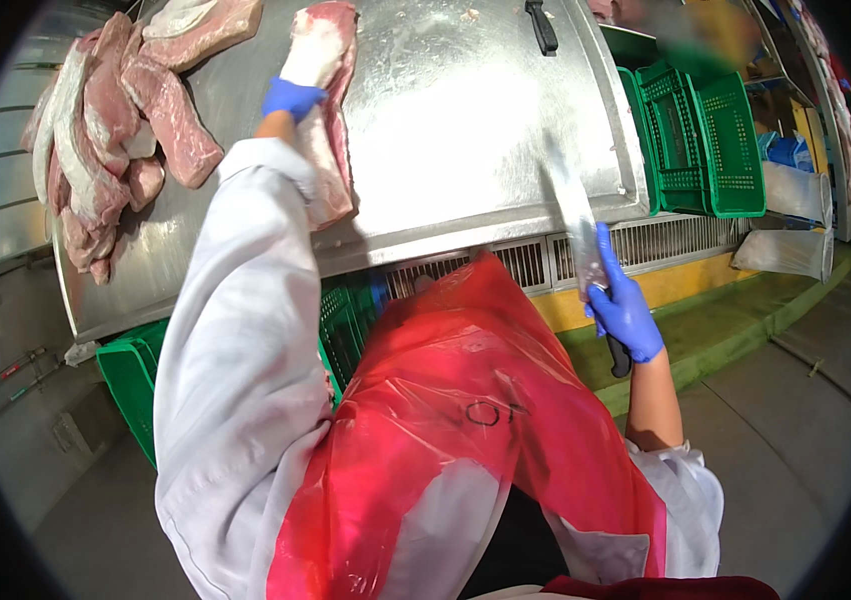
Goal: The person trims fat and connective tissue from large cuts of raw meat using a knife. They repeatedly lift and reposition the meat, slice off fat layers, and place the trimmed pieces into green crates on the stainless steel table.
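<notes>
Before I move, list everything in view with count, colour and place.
Table: one, silver, ahead
Meat slab: one, pink and white, left of table's centre
Meat pieces: several overlapping, pink and white, table's left
Knife: one, silver blade, black handle, crossing table's near edge
Tool handle: one, black, table's far side
Right-hand crates: at least two, green, beside table
Lower crates: at least two, green, below table's near edge
Apron: one, red, worn
Coat: one, white, worn
Left hand: one, blue-gloved, on the slab
Right hand: one, blue-gloved, gripping the knife
</notes>
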A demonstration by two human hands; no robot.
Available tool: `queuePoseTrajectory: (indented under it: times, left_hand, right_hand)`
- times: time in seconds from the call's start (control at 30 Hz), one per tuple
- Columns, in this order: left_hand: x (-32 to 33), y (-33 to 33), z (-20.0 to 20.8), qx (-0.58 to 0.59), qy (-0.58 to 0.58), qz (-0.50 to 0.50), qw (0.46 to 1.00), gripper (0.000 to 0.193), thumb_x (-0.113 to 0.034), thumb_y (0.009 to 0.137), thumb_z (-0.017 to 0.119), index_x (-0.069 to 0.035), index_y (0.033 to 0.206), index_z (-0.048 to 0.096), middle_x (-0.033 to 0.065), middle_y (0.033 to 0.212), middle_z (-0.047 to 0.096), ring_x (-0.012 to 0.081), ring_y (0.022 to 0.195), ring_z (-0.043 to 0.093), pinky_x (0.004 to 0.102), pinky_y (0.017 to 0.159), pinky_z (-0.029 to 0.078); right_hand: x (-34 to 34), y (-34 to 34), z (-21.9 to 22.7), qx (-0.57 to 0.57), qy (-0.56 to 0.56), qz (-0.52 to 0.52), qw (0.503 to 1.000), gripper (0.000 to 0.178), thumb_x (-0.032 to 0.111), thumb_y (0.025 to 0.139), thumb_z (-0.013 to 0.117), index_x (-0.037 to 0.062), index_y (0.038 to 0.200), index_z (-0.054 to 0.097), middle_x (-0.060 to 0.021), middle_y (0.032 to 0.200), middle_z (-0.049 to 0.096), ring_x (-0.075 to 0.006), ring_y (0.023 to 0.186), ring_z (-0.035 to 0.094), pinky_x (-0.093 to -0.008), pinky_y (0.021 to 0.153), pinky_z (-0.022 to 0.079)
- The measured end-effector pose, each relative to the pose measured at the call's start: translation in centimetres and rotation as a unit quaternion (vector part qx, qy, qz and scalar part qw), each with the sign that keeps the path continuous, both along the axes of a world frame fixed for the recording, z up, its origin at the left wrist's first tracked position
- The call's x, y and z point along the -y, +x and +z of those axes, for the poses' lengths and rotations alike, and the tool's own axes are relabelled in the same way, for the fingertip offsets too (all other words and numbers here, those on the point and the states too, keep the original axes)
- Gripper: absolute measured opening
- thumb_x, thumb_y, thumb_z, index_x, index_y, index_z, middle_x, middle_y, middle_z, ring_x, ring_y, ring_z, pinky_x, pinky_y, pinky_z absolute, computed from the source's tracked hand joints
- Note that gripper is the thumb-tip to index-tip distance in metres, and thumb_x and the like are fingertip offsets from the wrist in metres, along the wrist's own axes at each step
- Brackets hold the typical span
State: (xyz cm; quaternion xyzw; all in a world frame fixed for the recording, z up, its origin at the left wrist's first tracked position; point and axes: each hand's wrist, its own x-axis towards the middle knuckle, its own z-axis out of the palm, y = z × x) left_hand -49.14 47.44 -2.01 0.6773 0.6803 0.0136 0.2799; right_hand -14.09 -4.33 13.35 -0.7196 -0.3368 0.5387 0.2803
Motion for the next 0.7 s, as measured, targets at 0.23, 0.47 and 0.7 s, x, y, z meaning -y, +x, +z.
queuePoseTrajectory:
  times: [0.23, 0.47, 0.7]
  left_hand:
    - [2.0, -2.7, 1.6, 0.464, -0.221, 0.057, 0.856, 0.035, -0.016, 0.079, 0.066, -0.002, 0.110, 0.068, 0.0095, 0.101, 0.071, 0.0216, 0.095, 0.068, 0.0365, 0.089, 0.054]
    - [5.2, -2.6, 1.6, 0.190, -0.241, 0.048, 0.951, 0.052, -0.020, 0.088, 0.063, 0.001, 0.135, 0.055, 0.0146, 0.117, 0.069, 0.0259, 0.101, 0.068, 0.0369, 0.092, 0.054]
    - [4.6, 15.8, 3.9, 0.034, 0.274, -0.226, 0.934, 0.084, -0.051, 0.078, 0.078, 0.001, 0.137, 0.052, 0.0253, 0.131, 0.057, 0.0401, 0.119, 0.058, 0.0443, 0.102, 0.049]
  right_hand:
    - [0.6, 4.9, -4.4, -0.029, -0.020, -0.113, 0.993, 0.086, -0.002, 0.092, 0.046, 0.0289, 0.164, 0.011, -0.0052, 0.081, 0.062, -0.0112, 0.067, 0.058, -0.0273, 0.055, 0.051]
    - [-7.4, 10.5, -3.6, -0.062, 0.036, -0.082, 0.994, 0.084, 0.000, 0.093, 0.048, 0.0266, 0.164, 0.011, -0.0030, 0.070, 0.058, -0.0079, 0.057, 0.052, -0.0239, 0.047, 0.047]
    - [-17.3, 12.8, -4.6, -0.031, 0.096, -0.003, 0.995, 0.082, 0.001, 0.095, 0.048, 0.0251, 0.164, 0.012, -0.0051, 0.079, 0.063, -0.0075, 0.057, 0.054, -0.0242, 0.050, 0.048]
